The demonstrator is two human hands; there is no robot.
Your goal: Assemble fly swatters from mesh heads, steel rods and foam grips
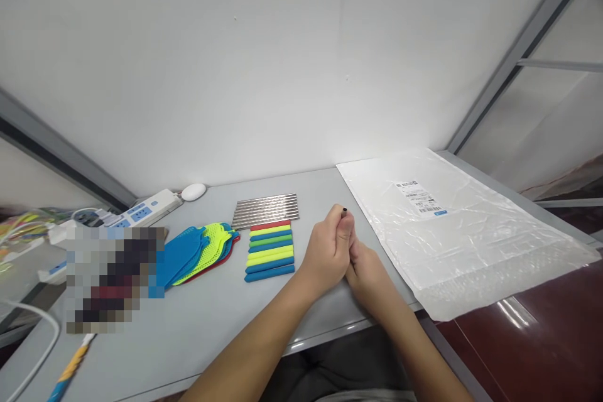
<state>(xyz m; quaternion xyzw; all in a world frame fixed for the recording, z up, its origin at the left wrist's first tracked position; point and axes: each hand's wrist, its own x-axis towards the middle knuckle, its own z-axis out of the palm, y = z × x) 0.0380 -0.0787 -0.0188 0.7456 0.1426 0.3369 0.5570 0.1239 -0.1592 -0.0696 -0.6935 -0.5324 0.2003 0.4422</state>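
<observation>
My left hand [328, 245] and my right hand [370, 273] are pressed together above the front of the table, fingers wrapped tightly. A small dark tip [345, 210] pokes out at the top of the left fist; the rest of what they grip is hidden. Left of the hands lies a row of coloured tube handles [270, 257] in blue, yellow, green and red. Behind that row, silver metal rods [266, 208] lie side by side. Further left are fly swatter heads [202, 254], blue, yellow-green and red, fanned in an overlapping pile.
On the right, a large white bubble mailer [452, 232] with a label overhangs the table's front edge. A power strip [141, 210], a white oval object [193, 192] and a white cable [54, 326] lie at left, near a blurred-out item [115, 279]. A wall stands behind.
</observation>
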